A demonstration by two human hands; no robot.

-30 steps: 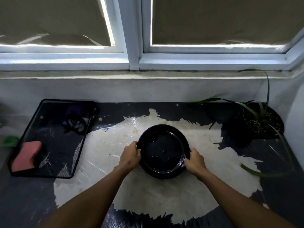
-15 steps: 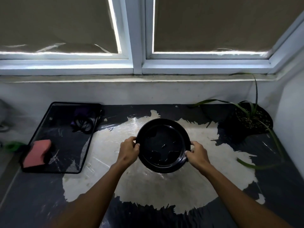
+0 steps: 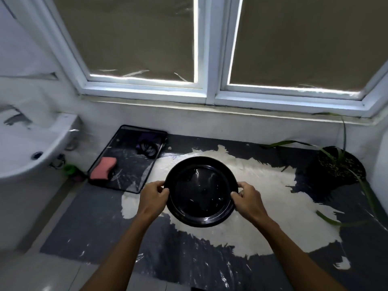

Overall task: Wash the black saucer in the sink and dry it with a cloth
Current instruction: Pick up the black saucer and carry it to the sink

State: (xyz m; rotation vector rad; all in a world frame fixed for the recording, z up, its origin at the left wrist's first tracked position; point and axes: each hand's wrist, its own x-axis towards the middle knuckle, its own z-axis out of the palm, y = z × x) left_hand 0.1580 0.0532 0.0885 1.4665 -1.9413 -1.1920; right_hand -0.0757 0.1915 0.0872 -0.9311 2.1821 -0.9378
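The round black saucer is held up above a dark mat with a pale patch, its glossy inside facing me. My left hand grips its left rim with thumb over the edge. My right hand grips the right rim the same way. A white sink with a dark drain hole stands at the far left, well apart from the saucer. No cloth shows clearly.
A black mesh tray lies left of the saucer, holding a pink sponge and a dark coiled item. A potted plant with long leaves stands at the right. Window and wall close the far side.
Both hands have lifted the saucer off the mat and brought it nearer to me. The view has swung left and back, bringing the sink into sight.
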